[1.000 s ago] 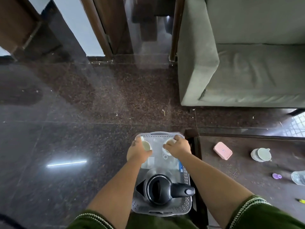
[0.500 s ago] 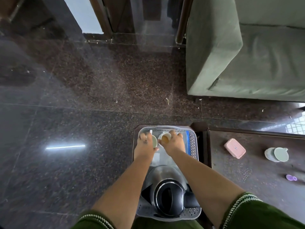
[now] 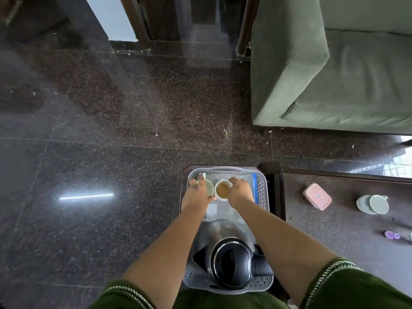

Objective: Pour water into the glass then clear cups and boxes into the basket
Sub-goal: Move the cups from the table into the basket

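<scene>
Reaching down into a grey perforated basket (image 3: 262, 192), both bare hands sit at its far end, each on a small cup. The left hand (image 3: 198, 191) is curled over a pale cup (image 3: 209, 188) whose inside looks whitish; the fingers cover its left rim, so the hand is closed on that cup. The right hand (image 3: 240, 191) grips the right rim of a second cup (image 3: 223, 190), which holds a brownish liquid or stain. The two cups stand upright and side by side, touching or nearly touching, low inside the basket.

Under the cups lies a clear flat box (image 3: 219, 211) with a blue edge along its right side. Nearer the person, in the same basket, stands a steel kettle (image 3: 231, 262) with a black lid and a black handle pointing right. The basket rests on a small dark stand (image 3: 184, 175) beside a dark bench (image 3: 334, 230).

On the bench, well apart from the basket, lies a pink box (image 3: 316, 196) with rounded corners. Further right sits a pale green mug (image 3: 376, 204), tipped so its mouth faces the camera, against something pale beneath it. A small purple object (image 3: 391, 234) lies nearer the bench's right edge. Dark green sleeves with pale trim (image 3: 334, 273) cover both upper arms. A green sofa (image 3: 334, 74) stands on the dark speckled floor (image 3: 111, 130) beyond.
</scene>
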The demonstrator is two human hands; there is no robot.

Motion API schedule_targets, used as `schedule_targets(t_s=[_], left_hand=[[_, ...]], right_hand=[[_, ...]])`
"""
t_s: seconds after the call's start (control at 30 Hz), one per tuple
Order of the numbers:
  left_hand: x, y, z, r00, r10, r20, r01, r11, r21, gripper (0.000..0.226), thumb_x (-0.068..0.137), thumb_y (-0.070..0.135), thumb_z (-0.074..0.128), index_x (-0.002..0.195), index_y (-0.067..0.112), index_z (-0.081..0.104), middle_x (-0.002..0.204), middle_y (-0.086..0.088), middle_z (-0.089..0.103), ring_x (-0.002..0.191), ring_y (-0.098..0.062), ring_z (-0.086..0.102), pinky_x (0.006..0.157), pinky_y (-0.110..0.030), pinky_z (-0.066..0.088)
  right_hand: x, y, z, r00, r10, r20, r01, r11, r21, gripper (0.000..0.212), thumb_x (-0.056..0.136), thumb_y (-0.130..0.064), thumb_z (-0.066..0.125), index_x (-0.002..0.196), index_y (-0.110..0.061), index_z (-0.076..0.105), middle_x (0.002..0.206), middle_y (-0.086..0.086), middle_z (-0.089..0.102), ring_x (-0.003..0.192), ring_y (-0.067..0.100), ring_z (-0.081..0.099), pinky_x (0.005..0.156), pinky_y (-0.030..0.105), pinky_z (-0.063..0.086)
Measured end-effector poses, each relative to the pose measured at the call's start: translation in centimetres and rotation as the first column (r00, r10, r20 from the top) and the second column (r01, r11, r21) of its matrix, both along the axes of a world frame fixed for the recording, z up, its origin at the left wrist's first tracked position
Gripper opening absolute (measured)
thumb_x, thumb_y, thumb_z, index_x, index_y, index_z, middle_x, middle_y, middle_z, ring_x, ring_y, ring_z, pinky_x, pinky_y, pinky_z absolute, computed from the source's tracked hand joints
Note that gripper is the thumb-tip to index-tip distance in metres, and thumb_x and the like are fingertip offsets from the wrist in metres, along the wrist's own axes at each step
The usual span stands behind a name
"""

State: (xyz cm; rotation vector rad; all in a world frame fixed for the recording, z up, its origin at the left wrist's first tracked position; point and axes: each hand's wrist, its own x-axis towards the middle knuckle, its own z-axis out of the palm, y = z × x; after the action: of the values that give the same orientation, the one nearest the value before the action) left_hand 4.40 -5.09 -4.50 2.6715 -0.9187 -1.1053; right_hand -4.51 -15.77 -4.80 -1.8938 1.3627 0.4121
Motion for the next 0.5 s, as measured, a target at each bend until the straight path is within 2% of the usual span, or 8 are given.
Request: schedule_targets(t_s=[0.1, 0.2, 0.27, 0.4, 0.5], left_hand=[[0.0, 0.6, 0.0, 0.999, -0.015, -0.042, 0.015, 1.000, 0.001, 0.098, 0.087, 0.036, 0.066, 0.154, 0.014, -0.003, 0.159, -0.018, 0.007, 0.138, -0.035, 0.036, 0.109, -0.041, 0.034], [-0.1, 1.3, -0.1, 0.999, -0.030, -0.015, 0.030, 1.000, -0.003, 0.096, 0.089, 0.028, 0.065, 0.154, 0.016, -0.005, 0.161, -0.013, -0.001, 0.135, -0.035, 0.040, 0.108, -0.042, 0.037], [-0.1, 1.6, -0.1, 1.000, -0.028, -0.007, 0.028, 1.000, 0.001, 0.093, 0.090, 0.027, 0.063, 0.154, 0.018, -0.003, 0.161, -0.012, 0.001, 0.134, -0.035, 0.042, 0.107, -0.043, 0.039], [-0.6, 1.8, 0.6, 0.996, -0.084, 0.039, 0.083, 0.996, 0.039, 0.085, 0.095, 0.027, 0.056, 0.154, 0.020, -0.004, 0.161, -0.010, 0.003, 0.135, -0.033, 0.037, 0.103, -0.045, 0.040], [-1.0, 1.8, 1.9, 0.989, -0.097, 0.110, 0.091, 0.994, 0.060, 0.081, 0.095, 0.028, 0.055, 0.153, 0.015, 0.001, 0.159, -0.011, 0.009, 0.134, -0.032, 0.034, 0.101, -0.044, 0.042]], right_hand=[[-0.4, 0.2, -0.3, 1.000, 0.002, -0.012, -0.001, 1.000, 0.012, 0.036, 0.096, -0.008, 0.042, 0.129, -0.016, 0.053, 0.126, 0.015, 0.050, 0.109, 0.033, 0.057, 0.087, 0.037, 0.050], [-1.0, 0.4, -0.3, 1.000, 0.010, -0.007, -0.010, 1.000, 0.004, 0.041, 0.098, -0.007, 0.035, 0.136, -0.016, 0.047, 0.130, 0.016, 0.047, 0.111, 0.034, 0.055, 0.088, 0.038, 0.049], [-1.2, 0.5, -0.1, 1.000, 0.011, -0.002, -0.011, 1.000, 0.003, 0.044, 0.097, -0.005, 0.034, 0.139, -0.017, 0.043, 0.133, 0.015, 0.045, 0.113, 0.034, 0.055, 0.088, 0.038, 0.049], [-1.5, 0.2, 0.5, 1.000, 0.003, 0.029, -0.002, 1.000, -0.018, 0.044, 0.091, 0.004, 0.044, 0.131, -0.014, 0.047, 0.132, 0.013, 0.044, 0.107, 0.032, 0.057, 0.075, 0.032, 0.047], [-2.1, 0.0, 1.6, 0.998, -0.027, 0.058, 0.028, 1.000, -0.008, 0.046, 0.088, 0.008, 0.043, 0.128, -0.013, 0.047, 0.132, 0.012, 0.043, 0.104, 0.032, 0.057, 0.074, 0.034, 0.051]])
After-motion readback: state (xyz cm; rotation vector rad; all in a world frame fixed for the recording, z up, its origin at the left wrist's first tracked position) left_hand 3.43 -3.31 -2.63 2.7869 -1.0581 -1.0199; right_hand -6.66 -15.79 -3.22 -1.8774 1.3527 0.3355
